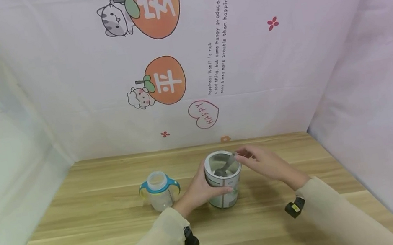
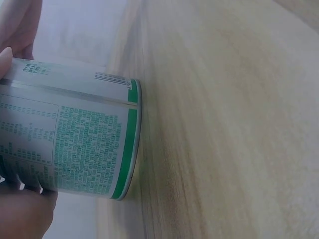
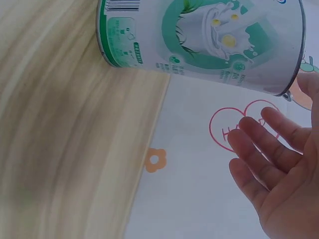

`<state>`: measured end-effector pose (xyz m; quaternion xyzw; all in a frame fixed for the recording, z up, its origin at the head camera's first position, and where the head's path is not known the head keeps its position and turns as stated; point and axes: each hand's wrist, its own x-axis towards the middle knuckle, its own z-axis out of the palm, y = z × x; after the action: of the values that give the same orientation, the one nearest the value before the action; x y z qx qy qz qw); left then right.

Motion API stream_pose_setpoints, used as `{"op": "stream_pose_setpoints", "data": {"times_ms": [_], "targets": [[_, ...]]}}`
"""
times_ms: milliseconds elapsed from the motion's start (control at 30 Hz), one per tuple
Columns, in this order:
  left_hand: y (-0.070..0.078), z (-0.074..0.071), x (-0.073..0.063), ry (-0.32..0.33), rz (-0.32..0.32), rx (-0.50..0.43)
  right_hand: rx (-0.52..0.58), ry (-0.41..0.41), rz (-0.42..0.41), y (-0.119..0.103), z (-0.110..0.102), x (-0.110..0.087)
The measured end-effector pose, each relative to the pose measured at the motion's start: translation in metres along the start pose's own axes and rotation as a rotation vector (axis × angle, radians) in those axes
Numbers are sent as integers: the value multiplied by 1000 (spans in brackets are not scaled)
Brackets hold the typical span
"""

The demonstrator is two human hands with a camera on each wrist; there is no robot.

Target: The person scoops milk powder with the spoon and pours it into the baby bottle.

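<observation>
A milk powder tin (image 1: pixel 225 201) with a white and green label stands upright on the wooden table, its top uncovered. My left hand (image 1: pixel 201 187) grips it from the left side, thumb across the front. Inside the mouth, a grey scoop (image 1: pixel 221 172) leans over pale powder, its handle slanting up to the right rim. My right hand (image 1: pixel 263 164) pinches the end of that handle between thumb and index finger. In the right wrist view its other fingers (image 3: pixel 251 184) extend loosely beside the tin. The left wrist view shows the tin's printed back (image 2: pixel 89 149) and bottom edge.
Left of the tin stands a clear baby bottle (image 1: pixel 160 197) with a blue collar and two side handles, its top uncapped, close by my left forearm. A white printed cloth (image 1: pixel 254 101) hangs behind the wooden table (image 1: pixel 84 241), with more cloth at both sides.
</observation>
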<state>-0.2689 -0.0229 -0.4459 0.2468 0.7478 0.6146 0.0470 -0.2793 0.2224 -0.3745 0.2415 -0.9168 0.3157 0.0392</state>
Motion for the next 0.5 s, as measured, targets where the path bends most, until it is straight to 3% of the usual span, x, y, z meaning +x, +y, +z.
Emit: {"op": "stream_pose_setpoints", "data": {"times_ms": [500], "targets": [[-9, -1, 2, 7, 16, 6, -101, 46, -65, -9, -7, 14]]}}
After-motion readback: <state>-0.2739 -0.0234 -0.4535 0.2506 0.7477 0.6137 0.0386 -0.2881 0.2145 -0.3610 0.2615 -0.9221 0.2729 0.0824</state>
